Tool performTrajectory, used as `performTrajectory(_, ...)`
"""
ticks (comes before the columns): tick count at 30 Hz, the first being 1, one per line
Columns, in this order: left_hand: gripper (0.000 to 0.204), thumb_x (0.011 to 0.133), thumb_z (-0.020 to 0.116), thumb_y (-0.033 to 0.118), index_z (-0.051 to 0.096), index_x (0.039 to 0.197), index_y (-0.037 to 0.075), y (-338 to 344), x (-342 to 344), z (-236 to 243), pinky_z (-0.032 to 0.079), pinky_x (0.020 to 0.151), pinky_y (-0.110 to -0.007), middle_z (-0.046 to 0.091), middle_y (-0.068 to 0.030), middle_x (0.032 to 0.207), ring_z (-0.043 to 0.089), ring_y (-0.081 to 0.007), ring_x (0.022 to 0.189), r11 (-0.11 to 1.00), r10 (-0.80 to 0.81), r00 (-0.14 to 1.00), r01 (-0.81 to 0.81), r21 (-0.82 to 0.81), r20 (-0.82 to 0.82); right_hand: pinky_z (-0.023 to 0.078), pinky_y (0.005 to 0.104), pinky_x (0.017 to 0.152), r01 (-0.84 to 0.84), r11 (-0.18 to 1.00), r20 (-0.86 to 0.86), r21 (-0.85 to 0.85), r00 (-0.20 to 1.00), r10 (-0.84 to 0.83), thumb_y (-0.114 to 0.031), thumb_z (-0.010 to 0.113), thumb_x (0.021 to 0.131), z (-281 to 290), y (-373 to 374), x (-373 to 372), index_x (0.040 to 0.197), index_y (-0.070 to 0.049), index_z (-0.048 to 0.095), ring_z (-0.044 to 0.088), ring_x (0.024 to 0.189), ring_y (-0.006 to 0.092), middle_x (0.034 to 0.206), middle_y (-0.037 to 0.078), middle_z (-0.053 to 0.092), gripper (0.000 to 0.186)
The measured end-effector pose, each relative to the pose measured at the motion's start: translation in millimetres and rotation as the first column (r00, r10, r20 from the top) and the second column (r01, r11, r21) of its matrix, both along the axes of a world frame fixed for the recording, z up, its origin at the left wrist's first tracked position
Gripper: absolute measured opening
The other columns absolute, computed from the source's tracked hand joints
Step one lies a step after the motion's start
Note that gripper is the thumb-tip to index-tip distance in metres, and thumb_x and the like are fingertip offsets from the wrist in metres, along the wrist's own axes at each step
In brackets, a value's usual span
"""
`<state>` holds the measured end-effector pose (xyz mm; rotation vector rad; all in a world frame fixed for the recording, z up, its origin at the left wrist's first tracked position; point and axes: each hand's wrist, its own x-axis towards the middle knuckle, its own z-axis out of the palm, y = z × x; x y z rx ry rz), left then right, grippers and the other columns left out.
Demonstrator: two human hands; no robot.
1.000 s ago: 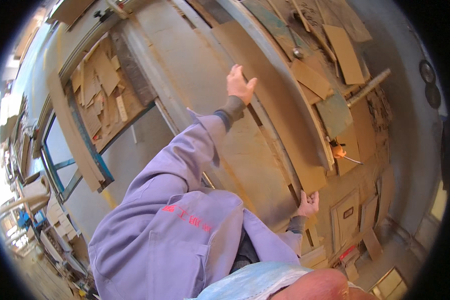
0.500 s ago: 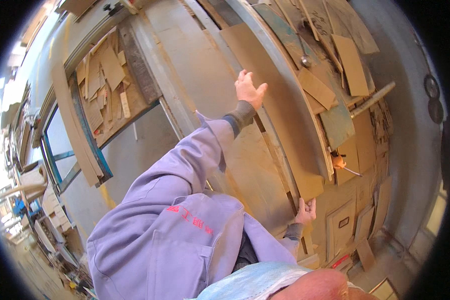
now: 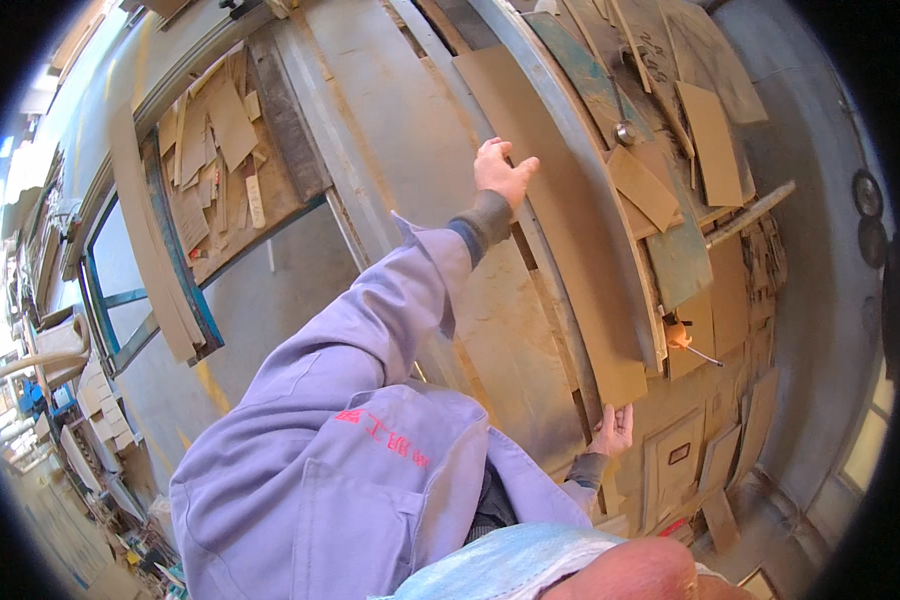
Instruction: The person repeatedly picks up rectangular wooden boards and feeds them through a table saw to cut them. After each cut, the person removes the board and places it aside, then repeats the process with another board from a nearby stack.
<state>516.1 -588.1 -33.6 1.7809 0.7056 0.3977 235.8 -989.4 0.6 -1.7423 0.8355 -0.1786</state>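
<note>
A long brown board lies flat on the grey metal machine table, alongside a raised metal fence. Up at the board's left edge is my left hand, fingers spread and thumb reaching over the edge; whether it presses on the board I cannot tell. My right hand is at the board's near end, its fingers stretched toward the corner with their tips at or just short of it. Neither hand is wrapped round anything.
Offcuts pile on a wooden panel at the left, beside a blue-edged frame. Beyond the fence lie loose boards, a metal bar and an orange-handled tool. Flat panels lean at the lower right.
My left thumb has shifted slightly over the board's edge. My right fingers look a little straighter and lower at the near end. The whole view has moved slightly.
</note>
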Motion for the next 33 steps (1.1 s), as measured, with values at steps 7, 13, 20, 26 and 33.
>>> performTrajectory(7,0.056,0.072,0.085,0.021,0.062,0.115,-0.006,18,2,-12,0.051,0.089,-0.034,0.065,-0.0123,0.112,0.062,-0.0215,0.099,0.919,0.041,0.999,-0.043,-0.392,-0.015,0.034,0.0187,0.042,-0.106,0.987,0.059,0.123,0.993,0.1,0.004,0.07,0.085,-4,-3,15,0.137,0.006,0.051,0.043,0.05,0.0013,0.076,-0.004,0.053,0.056)
performTrajectory(13,0.061,0.074,0.087,0.019,0.06,0.123,-0.006,12,2,-22,0.051,0.085,-0.03,0.064,-0.0075,0.104,0.06,-0.0158,0.093,0.979,0.023,1.0,-0.026,-0.203,-0.014,0.034,0.0181,0.043,-0.142,0.988,0.07,0.063,0.988,0.138,0.004,0.07,0.085,-2,-4,11,0.136,0.005,0.053,0.043,0.05,0.0005,0.075,-0.005,0.053,0.053)
performTrajectory(20,0.059,0.073,0.087,0.019,0.061,0.119,-0.005,20,5,-24,0.051,0.084,-0.028,0.065,-0.0077,0.105,0.06,-0.015,0.093,0.96,0.07,0.997,-0.062,-0.272,0.019,0.033,0.0175,0.043,-0.14,0.988,0.061,0.059,0.989,0.136,0.002,0.069,0.087,-9,-2,17,0.137,0.003,0.054,0.043,0.05,0.0004,0.076,-0.005,0.053,0.052)
performTrajectory(26,0.057,0.072,0.088,0.021,0.064,0.116,-0.005,24,7,-16,0.052,0.082,-0.028,0.066,-0.0081,0.101,0.06,-0.0152,0.091,0.979,0.049,0.999,-0.052,-0.199,-0.02,0.034,0.0175,0.044,-0.165,0.986,0.082,0.032,0.983,0.162,0.002,0.069,0.087,-10,-2,19,0.137,0.003,0.054,0.044,0.051,0.0006,0.079,-0.005,0.054,0.053)
performTrajectory(33,0.055,0.072,0.088,0.022,0.064,0.114,-0.005,27,9,-6,0.052,0.082,-0.03,0.067,-0.011,0.104,0.063,-0.0182,0.092,0.95,0.06,0.997,-0.075,-0.303,-0.057,0.037,0.0188,0.045,-0.134,0.991,0.048,0.031,0.99,0.132,0.002,0.07,0.086,-6,-1,20,0.136,0.008,0.052,0.046,0.053,0.0029,0.079,-0.002,0.055,0.054)
